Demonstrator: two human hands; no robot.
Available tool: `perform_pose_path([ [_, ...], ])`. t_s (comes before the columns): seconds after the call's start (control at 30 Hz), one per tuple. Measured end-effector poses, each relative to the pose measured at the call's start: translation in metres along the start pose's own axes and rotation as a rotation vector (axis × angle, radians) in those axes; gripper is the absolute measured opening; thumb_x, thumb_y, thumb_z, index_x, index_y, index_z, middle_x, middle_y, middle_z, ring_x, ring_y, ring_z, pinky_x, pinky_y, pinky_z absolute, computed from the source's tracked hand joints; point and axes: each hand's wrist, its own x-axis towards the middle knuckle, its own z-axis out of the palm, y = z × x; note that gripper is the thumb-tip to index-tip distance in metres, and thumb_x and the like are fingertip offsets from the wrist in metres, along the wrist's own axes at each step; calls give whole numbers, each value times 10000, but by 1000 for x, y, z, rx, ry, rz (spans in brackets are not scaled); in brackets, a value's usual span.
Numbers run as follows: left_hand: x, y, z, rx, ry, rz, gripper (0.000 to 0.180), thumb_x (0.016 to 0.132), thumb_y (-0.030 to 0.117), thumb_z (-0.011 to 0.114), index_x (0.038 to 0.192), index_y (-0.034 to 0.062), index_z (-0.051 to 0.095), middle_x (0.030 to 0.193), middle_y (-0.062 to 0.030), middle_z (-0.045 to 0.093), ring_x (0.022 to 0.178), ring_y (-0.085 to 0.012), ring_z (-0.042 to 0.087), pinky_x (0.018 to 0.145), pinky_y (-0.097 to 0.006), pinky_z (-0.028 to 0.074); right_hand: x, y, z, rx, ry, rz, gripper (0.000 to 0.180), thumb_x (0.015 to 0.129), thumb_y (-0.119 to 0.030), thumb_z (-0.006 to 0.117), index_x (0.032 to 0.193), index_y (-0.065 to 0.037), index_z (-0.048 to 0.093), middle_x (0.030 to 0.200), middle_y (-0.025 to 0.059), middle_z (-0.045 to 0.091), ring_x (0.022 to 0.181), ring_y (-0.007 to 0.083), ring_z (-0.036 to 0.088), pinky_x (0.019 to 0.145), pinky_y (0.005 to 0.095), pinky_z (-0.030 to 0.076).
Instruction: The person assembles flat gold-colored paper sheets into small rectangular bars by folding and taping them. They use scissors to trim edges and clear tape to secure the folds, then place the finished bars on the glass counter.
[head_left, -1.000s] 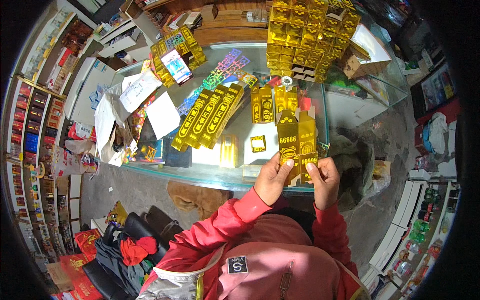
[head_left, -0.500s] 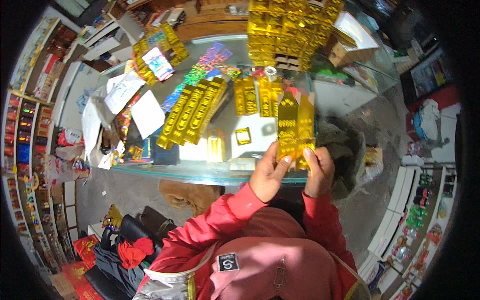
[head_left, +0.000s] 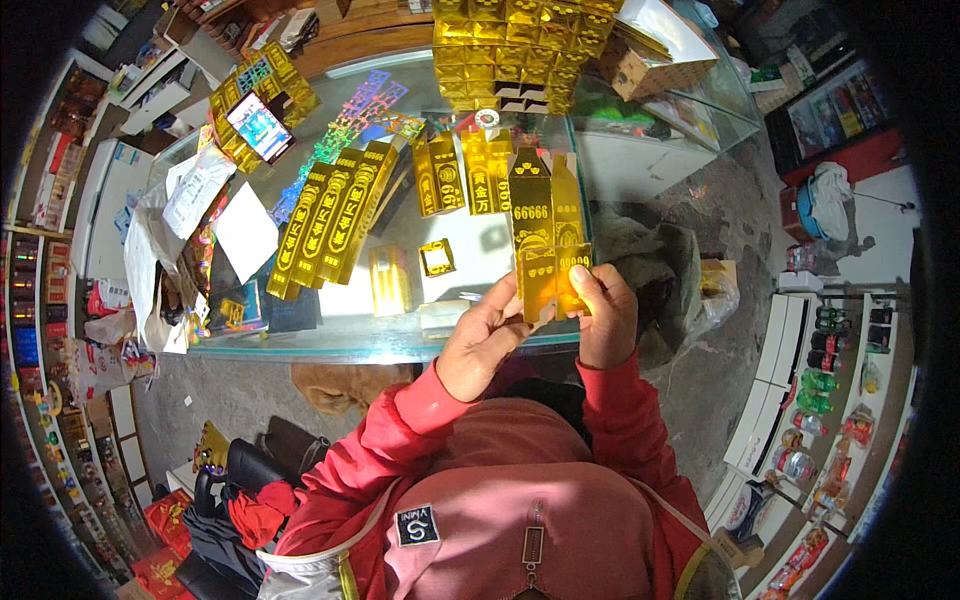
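Note:
A shiny gold folding carton point(head_left: 532, 215), partly opened out with flaps at its far end, is held over the near right edge of the glass counter. My right hand point(head_left: 606, 312) grips its lower right side, thumb pressed on the front and the other fingers behind. At the lower left edge, my left hand point(head_left: 482, 335) is closed with its fingertips against the carton. Just beyond stand gold cartons point(head_left: 486, 165) and a shorter gold carton point(head_left: 437, 177). A small gold square frame-like piece point(head_left: 437, 258) lies to the left.
Long flat gold cartons point(head_left: 335, 215) lie fanned on the glass counter point(head_left: 330, 345). A tall stack of gold boxes point(head_left: 515, 55) stands at the back, beside an open cardboard box point(head_left: 660, 50). A lit phone point(head_left: 259, 127), white paper point(head_left: 246, 232) and plastic bags occupy the left.
The whole view has shifted, so the counter things appear further left. My left thumb has come off the carton's front to its lower edge; my right hand keeps its grip.

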Motion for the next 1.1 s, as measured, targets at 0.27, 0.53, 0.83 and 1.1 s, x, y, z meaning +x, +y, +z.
perform_pose_path([
  [0.27, 3, -3, 7, 138, 34, 90, 491, 961, 92, 404, 1413, 9, 234, 1339, -94, 431, 1204, -171, 454, 1021, -315, 364, -4, -6, 6, -83, 77, -29, 179, 864, -182, 599, 786, -24, 566, 677, 31, 599, 568, 78, 526, 515, 222, 440],
  [0.53, 12, 2, -6, -33, 284, -25, 314, 977, 284, 429, 1130, 28, 525, 884, -34, 598, 722, -115, 538, 644, -240, 408, -7, -7, 6, -225, 67, -217, 183, 854, -132, 625, 740, -40, 516, 610, -21, 515, 532, 37, 424, 480, 209, 358],
  [0.83, 11, 2, -5, 80, 294, -44, 303, 993, 265, 401, 1001, 9, 562, 697, 44, 450, 611, -50, 375, 576, -199, 333, -6, -1, 6, -244, 130, -233, 181, 851, -101, 635, 736, -53, 504, 610, -39, 494, 534, 25, 368, 467, 207, 309],
  [1.1, 9, 5, -1, 276, 238, 6, 264, 980, 204, 450, 1075, -14, 566, 814, 21, 560, 695, -38, 451, 632, -188, 384, -9, -3, 9, -227, 134, -248, 169, 844, -78, 642, 745, -60, 506, 607, -54, 482, 537, 15, 375, 473, 195, 315],
])
